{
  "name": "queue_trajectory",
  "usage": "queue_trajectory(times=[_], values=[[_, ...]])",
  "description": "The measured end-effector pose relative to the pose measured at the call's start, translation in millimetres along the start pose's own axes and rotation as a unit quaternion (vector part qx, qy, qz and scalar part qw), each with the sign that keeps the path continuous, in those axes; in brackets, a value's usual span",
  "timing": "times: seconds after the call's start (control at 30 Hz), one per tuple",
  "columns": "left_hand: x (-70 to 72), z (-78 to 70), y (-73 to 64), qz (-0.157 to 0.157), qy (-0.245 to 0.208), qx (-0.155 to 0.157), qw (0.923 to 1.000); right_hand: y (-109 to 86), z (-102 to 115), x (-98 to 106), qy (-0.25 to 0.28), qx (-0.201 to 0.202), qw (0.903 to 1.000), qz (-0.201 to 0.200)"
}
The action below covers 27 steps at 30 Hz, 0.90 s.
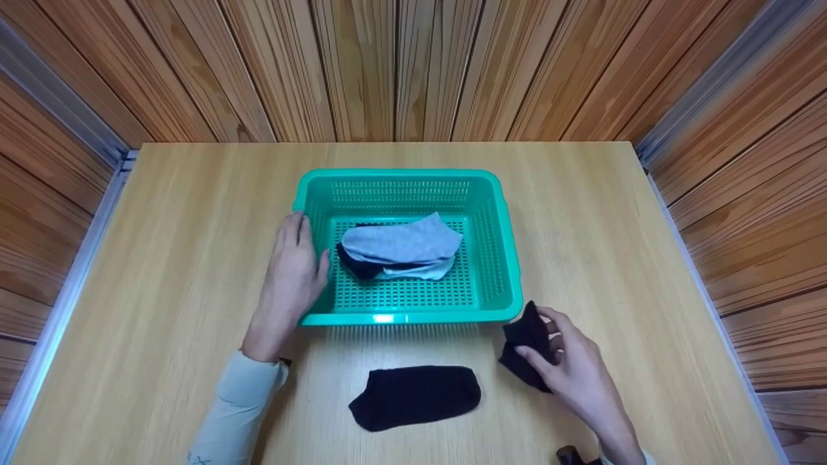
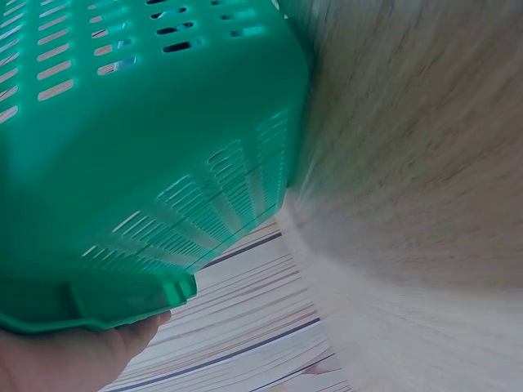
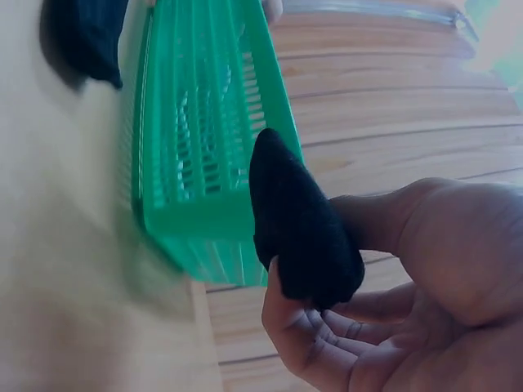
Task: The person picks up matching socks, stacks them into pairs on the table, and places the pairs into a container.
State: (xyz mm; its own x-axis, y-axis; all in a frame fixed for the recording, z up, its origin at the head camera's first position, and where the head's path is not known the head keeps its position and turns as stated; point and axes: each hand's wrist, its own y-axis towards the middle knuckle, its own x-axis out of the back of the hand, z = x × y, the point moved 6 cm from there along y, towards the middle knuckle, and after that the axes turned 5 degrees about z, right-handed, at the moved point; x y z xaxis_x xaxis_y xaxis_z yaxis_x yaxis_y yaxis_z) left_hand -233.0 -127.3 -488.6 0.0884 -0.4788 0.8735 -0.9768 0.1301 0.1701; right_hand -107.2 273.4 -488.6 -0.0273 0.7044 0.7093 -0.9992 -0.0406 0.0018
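Note:
In the head view a green plastic basket [image 1: 407, 318] stands mid-table, with a grey sock [image 1: 404, 240], a light blue sock [image 1: 426, 270] and something black under them on its floor. My left hand [image 1: 289, 274] grips the basket's left rim, thumb on the inner side. At the basket's near right corner my right hand [image 1: 575, 365] pinches a folded black sock [image 1: 528, 349], held between thumb and fingers. The right wrist view shows this black sock [image 3: 298, 220] beside the basket wall. Another black sock [image 1: 417, 397] lies flat on the table in front of the basket.
The light wood table [image 1: 194, 258] is enclosed by wood-panelled walls [image 1: 426, 71] at the back and both sides. Metal strips [image 1: 717, 310] run along the table's side edges. A small dark object [image 1: 570, 455] shows by my right wrist.

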Motion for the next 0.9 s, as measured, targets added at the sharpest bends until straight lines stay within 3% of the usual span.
queue_trajectory(times=[0.13, 0.3, 0.43, 0.57, 0.73, 0.9], values=[[1.1, 1.2, -0.2, -0.007, -0.008, -0.001, 0.9999, -3.0, 8, -10, 0.012, 0.017, 0.9998, 0.003], [5.0, 0.1, -1.2, -0.031, -0.025, -0.011, 0.9991, -7.9, 15, -18, 0.017, 0.059, 0.9979, -0.022], [9.1, -2.7, -2.5, -0.068, -0.036, -0.022, 0.9968, -13.0, 17, -21, 0.025, 0.077, 0.9958, -0.042], [14.1, -5.0, -6.4, -0.118, -0.046, -0.035, 0.9913, -17.8, 20, -27, 0.065, 0.090, 0.9932, -0.035], [23.9, -17.4, -22.3, -0.176, -0.071, -0.072, 0.9792, -21.5, 29, -39, 0.099, 0.133, 0.9861, -0.009], [28.7, -43.5, -48.7, -0.181, -0.101, -0.129, 0.9697, -24.9, 37, -46, 0.084, 0.194, 0.9772, -0.017]])
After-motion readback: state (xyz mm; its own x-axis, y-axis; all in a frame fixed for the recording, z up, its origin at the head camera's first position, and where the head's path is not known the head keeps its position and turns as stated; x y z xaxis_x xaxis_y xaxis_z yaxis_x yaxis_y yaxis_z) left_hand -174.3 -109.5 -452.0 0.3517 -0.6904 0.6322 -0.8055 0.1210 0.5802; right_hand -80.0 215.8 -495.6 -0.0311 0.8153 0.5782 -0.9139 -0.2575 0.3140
